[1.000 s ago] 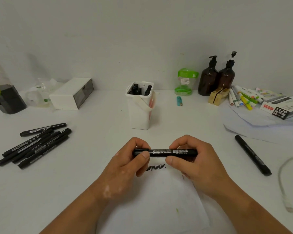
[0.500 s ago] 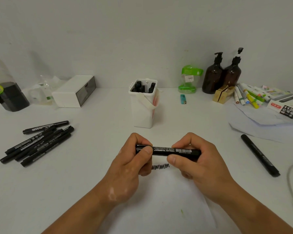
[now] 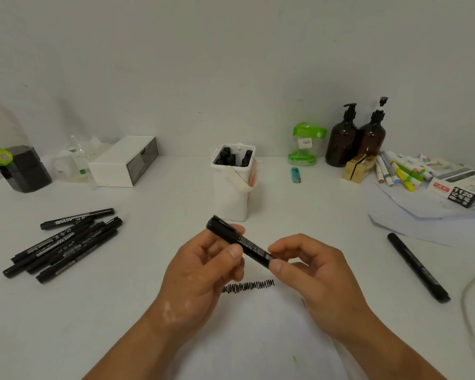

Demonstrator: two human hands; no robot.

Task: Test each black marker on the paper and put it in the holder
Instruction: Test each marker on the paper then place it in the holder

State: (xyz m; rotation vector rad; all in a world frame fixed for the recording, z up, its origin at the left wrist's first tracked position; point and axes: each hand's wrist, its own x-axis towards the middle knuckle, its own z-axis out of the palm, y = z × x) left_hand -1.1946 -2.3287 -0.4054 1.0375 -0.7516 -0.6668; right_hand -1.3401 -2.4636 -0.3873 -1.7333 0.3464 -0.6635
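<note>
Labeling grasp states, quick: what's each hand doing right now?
Left hand: grips the black marker toward its far end.
Right hand: pinches the same marker's near end.

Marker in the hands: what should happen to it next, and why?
Probably lift the marker toward the holder just behind it and drop it in. A scribble is already on the paper, so the test looks done, and the left hand and right hand hold it above the paper.

Matt black plastic marker (image 3: 237,240); glossy amber bottles (image 3: 357,138), probably plastic; smooth white paper (image 3: 258,325).
</note>
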